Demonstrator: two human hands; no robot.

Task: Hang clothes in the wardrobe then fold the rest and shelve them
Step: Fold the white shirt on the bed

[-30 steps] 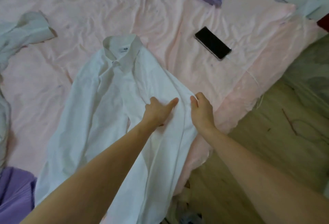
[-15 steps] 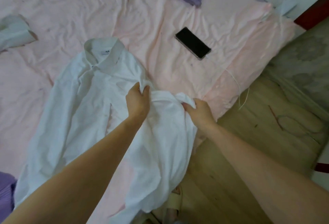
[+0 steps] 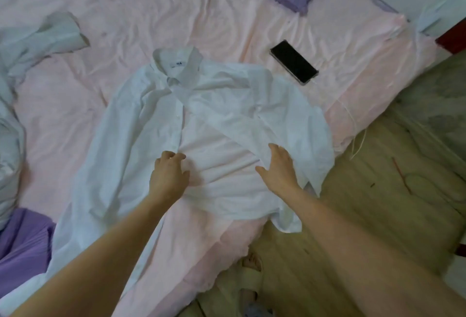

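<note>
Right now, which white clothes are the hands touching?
The spread-out white shirt with the collar label, in the middle of the bed. Both hands rest flat on it; the crumpled white clothes at left lie untouched.

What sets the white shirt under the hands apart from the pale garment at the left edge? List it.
The white shirt lies spread flat, collar up and its label showing; the pale garment lies crumpled. The left hand and right hand rest on the white shirt; nothing touches the pale garment. Both lie on the pink sheet.

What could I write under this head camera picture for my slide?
Two bare hands, left hand and right hand, press flat on a white shirt spread over the pink bed sheet.
</note>
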